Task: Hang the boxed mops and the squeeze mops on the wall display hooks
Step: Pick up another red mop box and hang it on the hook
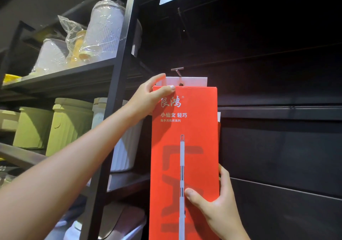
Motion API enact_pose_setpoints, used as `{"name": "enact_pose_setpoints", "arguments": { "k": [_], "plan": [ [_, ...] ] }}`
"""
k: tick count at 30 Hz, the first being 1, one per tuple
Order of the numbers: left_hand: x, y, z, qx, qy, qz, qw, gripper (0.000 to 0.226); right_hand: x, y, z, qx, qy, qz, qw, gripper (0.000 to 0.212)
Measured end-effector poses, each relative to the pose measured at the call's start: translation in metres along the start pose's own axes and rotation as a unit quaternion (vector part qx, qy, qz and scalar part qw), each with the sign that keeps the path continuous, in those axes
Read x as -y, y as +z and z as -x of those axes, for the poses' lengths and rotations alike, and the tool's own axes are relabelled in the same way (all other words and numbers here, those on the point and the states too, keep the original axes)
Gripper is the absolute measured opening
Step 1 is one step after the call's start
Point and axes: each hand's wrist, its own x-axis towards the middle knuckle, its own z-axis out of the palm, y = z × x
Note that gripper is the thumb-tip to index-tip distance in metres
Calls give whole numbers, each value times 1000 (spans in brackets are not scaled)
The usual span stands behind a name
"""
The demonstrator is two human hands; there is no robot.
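Nearest, right hand [220, 201] gripping the lower part of one red mop box [185, 156], thumb across the front, fingers round the right edge. Higher up, left hand [151, 95] pinching the box's top left corner, thumb on the front. Box upright against the dark wall [277, 147]. White hang tab [192, 81] with its eyelet just below one metal hook [177, 70]. Step in hand, judging by this: threading the tab onto the hook. Next: lift slightly, line the eyelet with the hook tip, push back. A second hook [180, 20] visible higher up. No squeeze mops in view. Left, a shelf [64, 77] with wrapped bins.
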Motion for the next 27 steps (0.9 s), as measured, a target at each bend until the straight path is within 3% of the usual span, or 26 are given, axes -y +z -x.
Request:
{"name": "enact_pose_setpoints", "arguments": {
  "k": [4,8,10,16,23,27],
  "plan": [
    [0,-3,-1,-4,-5,25,1000,105,4,0,2,2,7,7,1000,112],
    [-1,-2,-2,-3,-13,25,1000,105,7,-2,4,-6,7,16,1000,115],
    [1,-1,-3,-1,-19,39,999,95,10,-4,5,-10,6,17,1000,113],
    [7,2,-3,33,-9,91,995,22,19,-5,8,-18,10,37,999,109],
    [33,10,-3,67,-36,91,993,71,15,0,20,-43,28,59,997,98],
    [58,23,30,21,-15,145,989,34,12,6,28,-63,36,84,994,99]
  ]
}}
